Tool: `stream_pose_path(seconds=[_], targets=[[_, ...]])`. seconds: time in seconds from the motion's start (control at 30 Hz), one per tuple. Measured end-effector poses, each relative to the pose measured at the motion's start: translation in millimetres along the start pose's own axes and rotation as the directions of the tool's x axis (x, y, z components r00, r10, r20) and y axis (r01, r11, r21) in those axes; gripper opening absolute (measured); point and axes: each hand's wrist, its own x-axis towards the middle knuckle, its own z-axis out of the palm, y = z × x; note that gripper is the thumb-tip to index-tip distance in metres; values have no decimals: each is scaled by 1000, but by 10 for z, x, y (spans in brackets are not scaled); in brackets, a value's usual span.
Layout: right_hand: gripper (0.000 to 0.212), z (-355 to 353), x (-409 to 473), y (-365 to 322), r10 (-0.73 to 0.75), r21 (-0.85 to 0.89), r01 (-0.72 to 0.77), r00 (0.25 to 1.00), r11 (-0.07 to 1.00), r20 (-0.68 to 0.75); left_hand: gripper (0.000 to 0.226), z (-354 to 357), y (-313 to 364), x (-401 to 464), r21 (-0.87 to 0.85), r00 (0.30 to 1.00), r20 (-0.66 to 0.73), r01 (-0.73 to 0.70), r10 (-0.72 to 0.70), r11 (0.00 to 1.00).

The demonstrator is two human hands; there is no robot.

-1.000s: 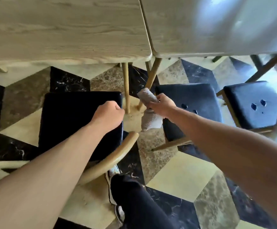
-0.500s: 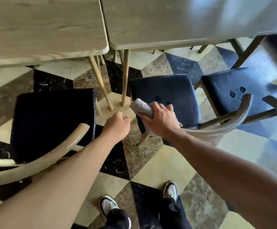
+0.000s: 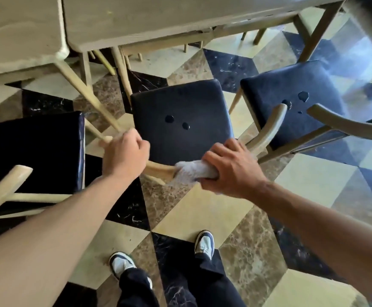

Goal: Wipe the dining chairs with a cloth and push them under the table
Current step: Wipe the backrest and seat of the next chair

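Fingers of the right hand (image 3: 231,168) are wrapped round a bunched white cloth (image 3: 194,171), pressing it onto the curved wooden backrest (image 3: 160,169) of the middle chair (image 3: 180,120). Left hand (image 3: 125,154) is curled into a loose fist at the left end of that same backrest — whether it actually grips the rail cannot be told. Nearest the camera, two sneakers (image 3: 204,242) and dark trouser legs stand on the patterned marble floor (image 3: 202,209). Middle chair's dark padded seat carries two small wet spots (image 3: 177,121). Left chair (image 3: 32,149) stands just beside it, seat dark, pale backrest arm at frame edge. Right chair (image 3: 291,100) likewise shows droplets on its seat. Beyond — two light wooden tables (image 3: 136,16) set edge to edge; all three seats stand clear of the tabletops.
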Motion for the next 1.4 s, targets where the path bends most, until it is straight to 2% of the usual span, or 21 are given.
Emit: stream_pose_path(seconds=[0.07, 0.1, 0.2, 0.3, 0.5, 0.57, 0.67, 0.73, 0.8, 1.0, 1.07, 1.13, 1.2, 1.3, 1.4], targets=[[50, -69, -86, 453, 78, -9, -78, 996, 997, -32, 18, 141, 275, -50, 5, 986, 71, -151, 150, 989], [49, -95, -81, 641, 127, -7, -127, 991, 992, -51, 20, 201, 364, -75, -3, 980, 100, -175, 174, 985], [51, -166, -26, 1151, 251, 36, -248, 961, 968, -116, 24, 411, 586, -142, -43, 978, 150, -138, 143, 989], [52, -162, 96, 1461, 235, 62, -229, 963, 971, -129, 28, 513, 659, -200, -39, 980, 172, -99, 105, 994], [50, -219, 406, 1678, 403, 198, -377, 909, 905, -108, 33, 558, 576, -198, 14, 964, 205, -177, 171, 984], [40, -235, 458, 1719, 489, 260, -447, 863, 856, -126, 33, 572, 573, -199, 7, 962, 192, -201, 196, 980], [43, -242, 487, 1711, 609, 374, -524, 778, 765, -157, 32, 579, 545, -215, -6, 962, 155, -226, 224, 974], [42, -219, 476, 1660, 635, 399, -534, 752, 745, -179, 32, 589, 510, -208, -36, 959, 129, -250, 252, 968], [41, -213, 422, 1631, 633, 384, -536, 750, 752, -192, 29, 620, 508, -208, -64, 956, 104, -268, 273, 961], [41, -131, 179, 1348, 479, 250, -433, 862, 866, -167, 22, 707, 484, -208, -69, 958, 30, -282, 285, 957], [46, -106, 96, 1049, 441, 249, -398, 884, 883, -152, 20, 739, 477, -208, -56, 958, 11, -285, 286, 957], [43, -55, 4, 659, 387, 256, -335, 903, 907, -187, 21, 771, 492, -223, -90, 955, -12, -296, 296, 951], [37, 19, -71, 213, 358, 252, -302, 909, 919, -216, 25, 731, 489, -212, -232, 953, -76, -303, 293, 924], [40, 121, -51, -471, 296, 251, -242, 932, 937, -209, 25, 474, 340, -103, -470, 967, -209, -232, 147, 852], [47, 227, 210, -1026, 218, 229, -178, 962, 957, -164, 20, 193, -10, 57, -452, 956, -294, -159, 22, 878]])
